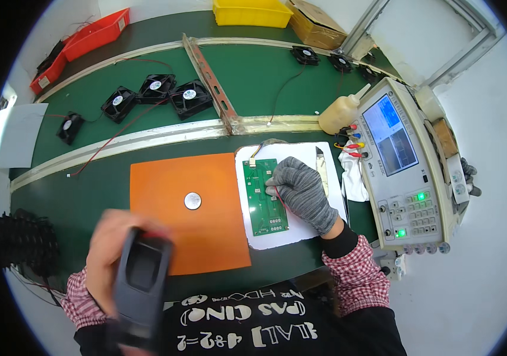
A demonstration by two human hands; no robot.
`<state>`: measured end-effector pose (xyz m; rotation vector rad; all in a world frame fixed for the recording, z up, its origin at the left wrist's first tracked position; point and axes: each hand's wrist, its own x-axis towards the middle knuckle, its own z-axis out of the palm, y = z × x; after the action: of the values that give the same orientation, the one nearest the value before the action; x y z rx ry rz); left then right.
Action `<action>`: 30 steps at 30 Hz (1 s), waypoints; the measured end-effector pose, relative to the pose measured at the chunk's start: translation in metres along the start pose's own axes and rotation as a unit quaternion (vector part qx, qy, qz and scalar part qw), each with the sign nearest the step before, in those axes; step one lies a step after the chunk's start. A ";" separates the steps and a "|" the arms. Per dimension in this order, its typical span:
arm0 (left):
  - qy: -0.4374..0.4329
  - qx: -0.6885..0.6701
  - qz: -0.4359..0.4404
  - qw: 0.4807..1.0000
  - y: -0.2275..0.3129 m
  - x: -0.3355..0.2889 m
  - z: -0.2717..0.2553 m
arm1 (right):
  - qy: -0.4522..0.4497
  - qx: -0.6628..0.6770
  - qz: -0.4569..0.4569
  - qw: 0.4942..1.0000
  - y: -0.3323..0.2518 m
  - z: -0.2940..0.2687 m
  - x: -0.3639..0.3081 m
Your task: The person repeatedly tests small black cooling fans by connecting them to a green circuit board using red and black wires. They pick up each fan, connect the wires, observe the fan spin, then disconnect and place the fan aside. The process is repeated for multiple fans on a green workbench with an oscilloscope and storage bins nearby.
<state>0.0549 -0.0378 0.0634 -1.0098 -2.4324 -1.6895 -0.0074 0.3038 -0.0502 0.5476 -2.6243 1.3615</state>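
My bare left hand [106, 246] is closed around a black fan [139, 282], seen edge-on and smeared by motion, above the near left corner of an orange mat [191, 237]. My right hand [304, 193], in a grey glove, pinches a thin red wire [279, 197] over a green circuit board [258, 210]. Whatever plug the wire ends in is hidden by the fingertips. The board lies on a white sheet [292, 235], with a cable plugged in at its far end. A round silvery disc [193, 201] sits on the mat.
Several black fans [189, 101] lie beyond a pale rail [111, 137]. A perforated metal bar [211, 80] crosses the bench. At right stand a squeeze bottle [338, 115] and a test instrument [411, 172] with leads. Dark stacked parts [25, 243] are at left; red bins [96, 35] stand behind.
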 end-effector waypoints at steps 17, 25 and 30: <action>0.026 0.392 -0.008 0.920 -0.157 0.171 0.007 | 0.159 0.024 -0.066 0.985 -0.013 0.000 -0.002; -0.332 0.223 0.426 0.812 -0.020 0.073 0.077 | -0.042 -0.026 -0.271 0.961 -0.037 0.012 -0.006; -0.299 0.352 0.172 0.870 -0.048 0.060 0.012 | 0.039 -0.192 -0.276 0.941 -0.025 -0.003 0.002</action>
<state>-0.0137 -0.0081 0.0397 -1.8257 -2.5871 -0.3144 0.0005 0.2928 -0.0286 1.0338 -2.3155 0.6689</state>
